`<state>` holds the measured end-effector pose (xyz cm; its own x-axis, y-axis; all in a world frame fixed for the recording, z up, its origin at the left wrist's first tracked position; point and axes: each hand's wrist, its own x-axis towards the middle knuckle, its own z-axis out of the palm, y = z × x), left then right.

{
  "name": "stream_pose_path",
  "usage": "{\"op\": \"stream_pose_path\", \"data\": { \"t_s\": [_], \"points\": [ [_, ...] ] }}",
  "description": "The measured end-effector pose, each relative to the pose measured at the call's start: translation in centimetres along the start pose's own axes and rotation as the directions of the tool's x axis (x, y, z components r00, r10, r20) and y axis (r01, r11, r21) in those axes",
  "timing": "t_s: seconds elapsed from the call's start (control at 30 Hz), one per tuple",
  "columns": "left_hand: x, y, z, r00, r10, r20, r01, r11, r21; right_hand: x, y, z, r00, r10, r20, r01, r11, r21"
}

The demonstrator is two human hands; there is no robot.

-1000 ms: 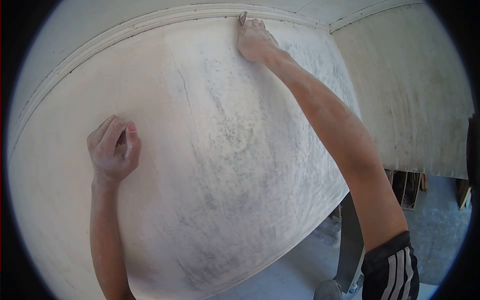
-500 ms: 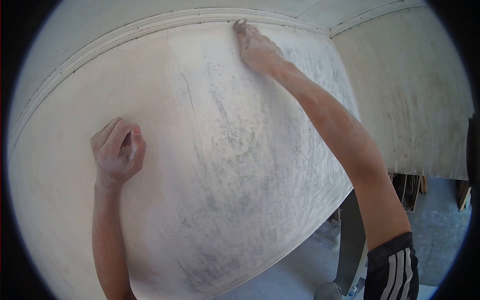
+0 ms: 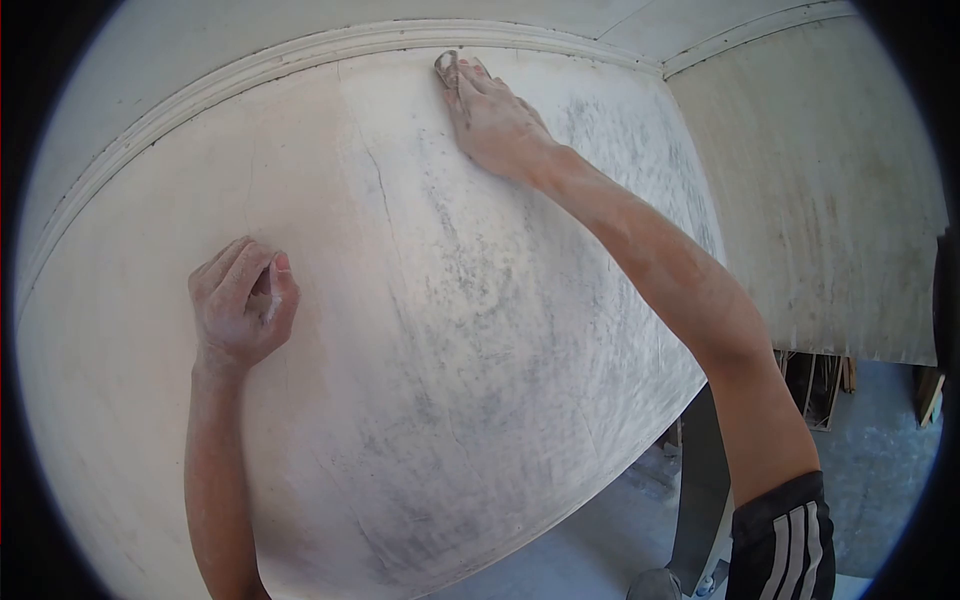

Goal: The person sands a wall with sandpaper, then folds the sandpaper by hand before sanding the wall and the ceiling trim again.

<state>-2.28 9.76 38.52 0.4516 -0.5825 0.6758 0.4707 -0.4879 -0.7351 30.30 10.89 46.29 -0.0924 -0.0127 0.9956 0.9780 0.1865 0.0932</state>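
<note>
My right hand is pressed to the upper part of a pale, scuffed wall, just under the moulding. Its fingers close over a small greyish pad, whose edge shows beyond the fingertips; its exact kind is unclear. White dust coats both hands. My left hand is at the left against the wall, fingers curled in and thumb bent toward them. A dark hollow shows between thumb and fingers, and I can make out nothing held there.
White moulding runs along the wall's top. Another stained wall stands at the right. Below it are wooden pieces and a grey floor. A dark upright panel and a shoe tip show at the bottom.
My right hand has moved left and slightly down along the wall with the pad, showing more of it. My left hand has shifted very slightly right.
</note>
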Motion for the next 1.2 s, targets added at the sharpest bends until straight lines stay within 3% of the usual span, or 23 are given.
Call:
{"op": "stream_pose_path", "data": {
  "t_s": [0.07, 0.17, 0.2, 0.33, 0.43, 0.53, 0.63, 0.73, 0.83, 0.93, 1.03, 1.13, 1.2],
  "points": [
    [-0.1, 0.2, 0.2, 1.0, 0.005, 0.004, -0.005, 1.0, -0.007, -0.3, 1.3, -0.9, 0.997, 0.082, 0.01, -0.082, 0.996, 0.021],
    [0.0, 0.3, -0.2, 1.0, 0.0, 0.011, 0.0, 1.0, 0.007, 1.5, 0.5, 1.1, 0.994, 0.105, -0.033, -0.109, 0.975, -0.193],
    [0.0, 0.3, -0.1, 1.0, -0.001, 0.007, 0.001, 1.0, -0.001, 1.1, -0.9, 0.1, 0.996, 0.0, 0.084, 0.015, 0.984, -0.178],
    [0.1, 0.3, 0.3, 0.999, 0.023, 0.024, -0.024, 1.0, 0.011, -0.2, 0.2, -0.4, 0.999, -0.018, -0.026, 0.021, 0.992, 0.123],
    [-0.3, 0.3, -0.2, 0.999, -0.015, 0.036, 0.014, 1.0, 0.017, 1.1, -1.7, 0.8, 0.994, 0.075, -0.081, -0.082, 0.993, -0.082],
    [-0.2, 0.3, 0.0, 1.0, 0.0, 0.031, -0.001, 1.0, 0.021, -1.0, -4.3, 0.0, 0.997, -0.08, 0.0, 0.08, 0.996, 0.044],
    [0.1, 0.2, 0.0, 0.999, 0.029, 0.036, -0.031, 0.999, 0.044, -0.4, -3.0, 0.7, 0.983, -0.154, -0.1, 0.163, 0.983, 0.088],
    [-0.1, 0.4, 0.1, 0.999, 0.025, 0.036, -0.026, 0.999, 0.027, 2.0, -3.7, 2.0, 0.993, -0.036, -0.115, 0.024, 0.994, -0.111],
    [-0.2, 0.3, 0.0, 1.0, 0.012, 0.026, -0.013, 1.0, 0.006, -1.7, -4.4, 1.2, 0.99, -0.127, -0.062, 0.114, 0.976, -0.187],
    [0.0, 0.2, -0.1, 0.999, 0.033, 0.024, -0.033, 0.999, 0.025, -2.0, -3.0, 1.7, 0.96, -0.2, -0.197, 0.208, 0.978, 0.022],
    [0.0, 0.5, 0.2, 0.999, 0.029, 0.037, -0.03, 0.999, 0.028, 2.4, -2.4, 1.8, 0.969, -0.184, -0.166, 0.185, 0.983, -0.013],
    [-0.4, 0.4, 0.0, 1.0, 0.015, 0.026, -0.016, 1.0, 0.022, 0.0, -3.9, 1.5, 0.979, -0.175, -0.104, 0.164, 0.98, -0.114],
    [-0.4, 0.3, -0.1, 1.0, 0.015, 0.025, -0.016, 1.0, 0.025, -2.2, -4.6, 2.4, 0.965, -0.188, -0.184, 0.176, 0.981, -0.077]
  ]
}}
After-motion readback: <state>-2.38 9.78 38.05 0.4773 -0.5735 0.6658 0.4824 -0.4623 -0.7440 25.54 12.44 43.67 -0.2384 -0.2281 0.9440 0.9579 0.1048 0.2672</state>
